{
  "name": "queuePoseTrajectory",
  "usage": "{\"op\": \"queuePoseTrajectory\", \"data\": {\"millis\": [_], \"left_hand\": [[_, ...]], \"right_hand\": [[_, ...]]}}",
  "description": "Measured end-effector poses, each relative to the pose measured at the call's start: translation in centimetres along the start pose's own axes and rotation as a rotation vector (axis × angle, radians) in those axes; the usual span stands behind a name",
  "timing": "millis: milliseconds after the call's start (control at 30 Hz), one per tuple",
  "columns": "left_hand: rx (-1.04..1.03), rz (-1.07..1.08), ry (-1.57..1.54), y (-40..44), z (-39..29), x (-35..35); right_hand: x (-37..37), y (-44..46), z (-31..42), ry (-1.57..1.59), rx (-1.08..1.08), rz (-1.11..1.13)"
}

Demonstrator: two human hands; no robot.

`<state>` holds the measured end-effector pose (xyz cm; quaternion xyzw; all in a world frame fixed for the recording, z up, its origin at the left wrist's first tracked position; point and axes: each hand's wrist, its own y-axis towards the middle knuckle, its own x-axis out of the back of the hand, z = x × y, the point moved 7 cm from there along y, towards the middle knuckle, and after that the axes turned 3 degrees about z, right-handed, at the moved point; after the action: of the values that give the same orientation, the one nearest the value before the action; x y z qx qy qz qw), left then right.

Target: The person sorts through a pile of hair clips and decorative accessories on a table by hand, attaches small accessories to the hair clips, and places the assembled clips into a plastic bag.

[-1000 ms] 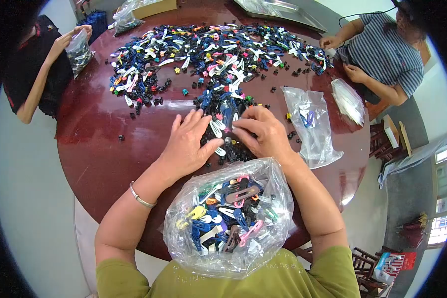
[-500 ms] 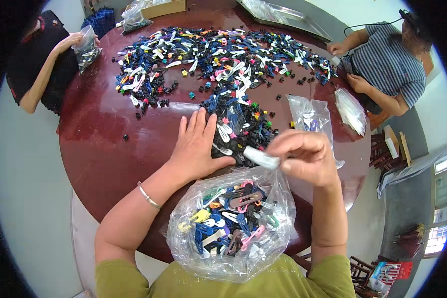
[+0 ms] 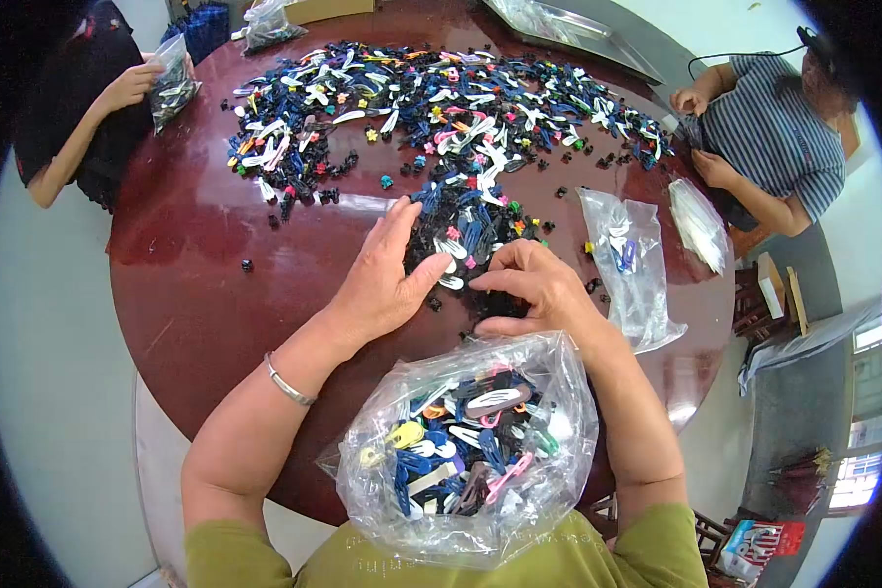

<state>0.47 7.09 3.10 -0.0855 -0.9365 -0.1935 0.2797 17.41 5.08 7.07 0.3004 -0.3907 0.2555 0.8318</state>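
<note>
A small heap of hair clips (image 3: pixel 475 230), mostly black claw clips with blue and white snap clips, lies in front of me. My left hand (image 3: pixel 387 279) rests along the heap's left side, thumb and fingers apart, holding nothing. At the heap's near right edge is my right hand (image 3: pixel 544 299), its bent fingers and thumb apart around some black clips. Whether it touches them is hard to see. Close to my body sits an open clear plastic bag (image 3: pixel 363 510) filled with mixed clips. On top in it, a white snap clip (image 3: pixel 490 401) lies over a brown one.
A large pile of clips (image 3: pixel 431 98) covers the far table (image 3: pixel 186 284). To the right lie a clear bag (image 3: pixel 647 304) with a few clips and a stack of clear bags (image 3: pixel 698 225). A metal tray (image 3: pixel 598 49) stands behind. Two people work at the far sides.
My right hand has gone from above the bag to the heap and no longer holds the white snap clip. A white clip now lies on the brown one in the bag.
</note>
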Motion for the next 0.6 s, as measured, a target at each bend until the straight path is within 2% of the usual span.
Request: {"op": "queuePoseTrajectory", "data": {"millis": [133,233,367,467,600], "left_hand": [[-0.023,0.01,0.072,-0.4,0.0,-0.4],[-0.068,-0.002,0.097,-0.4,-0.4,-0.4],[-0.042,-0.009,-0.05,-0.2,-0.5,0.0],[-0.021,-0.008,-0.124,-0.1,0.0,0.0],[0.0,0.002,-0.116,-0.1,0.1,-0.1]], "right_hand": [[0.2,0.2,-0.7,-0.236,0.037,-0.157],[1.0,-0.1,-1.8,-0.234,-0.037,-0.277],[1.1,-0.3,-2.0,-0.173,-0.025,-0.278],[0.5,0.1,-1.0,-0.158,0.073,-0.228],[-0.5,0.6,0.5,-0.155,0.157,-0.207]]}}
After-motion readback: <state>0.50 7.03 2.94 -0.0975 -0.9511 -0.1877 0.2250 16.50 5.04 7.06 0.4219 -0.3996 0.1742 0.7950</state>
